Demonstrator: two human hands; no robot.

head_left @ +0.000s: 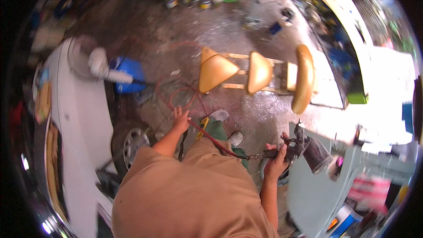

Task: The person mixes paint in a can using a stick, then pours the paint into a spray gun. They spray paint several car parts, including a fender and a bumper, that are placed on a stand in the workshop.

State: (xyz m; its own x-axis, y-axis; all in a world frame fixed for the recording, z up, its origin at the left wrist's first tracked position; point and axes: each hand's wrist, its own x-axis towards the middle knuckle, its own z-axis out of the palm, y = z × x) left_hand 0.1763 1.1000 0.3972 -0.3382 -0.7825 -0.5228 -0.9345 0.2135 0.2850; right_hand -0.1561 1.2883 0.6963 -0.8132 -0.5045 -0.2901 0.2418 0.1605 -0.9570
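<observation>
My right hand [276, 161] is wrapped round the handle of a spray gun [296, 145], held out to my right with its dark cup tilted down. A red air hose [216, 142] runs from the gun's grip across my front. Beside that hose, my left hand [180, 120] is held low with its fingers spread; the hose passes close to its thumb. Ahead, a wooden rack [235, 86] bears glossy yellow-orange pieces: a triangular panel [216, 71], a smaller rounded panel [260, 72] and a long curved panel [303, 79]. Neither hand touches them.
A white car body [81, 119] lines my left, with a fan [99, 64] and a blue container [128, 75] beside it. Loops of hose [180, 98] lie on the floor near my feet. Grey-green panel [310, 185] stands close at right. Cans [205, 2] and clutter fill the far side.
</observation>
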